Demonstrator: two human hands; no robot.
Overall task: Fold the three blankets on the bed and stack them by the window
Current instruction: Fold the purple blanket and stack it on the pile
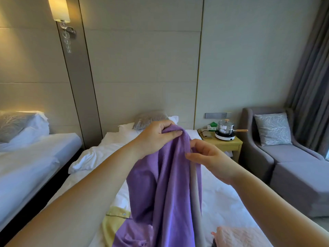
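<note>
purple blanket (165,184) held up above white bed (222,202), left grip (156,138) clutching its top, right grip (210,159) pinching its edge

Dim, soft light: a wall lamp (59,10) glows warm far left (slightly blown out), cooler daylight comes from the curtain (310,68) side, right. Wide-angle bending at the edges; overall slightly soft.

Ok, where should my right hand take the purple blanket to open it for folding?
Pinch the purple blanket by the grey edge hanging down its right side, below the left hand, coming from the right. It hangs straight and free, so the right hand can probably slide down to a corner.
</note>
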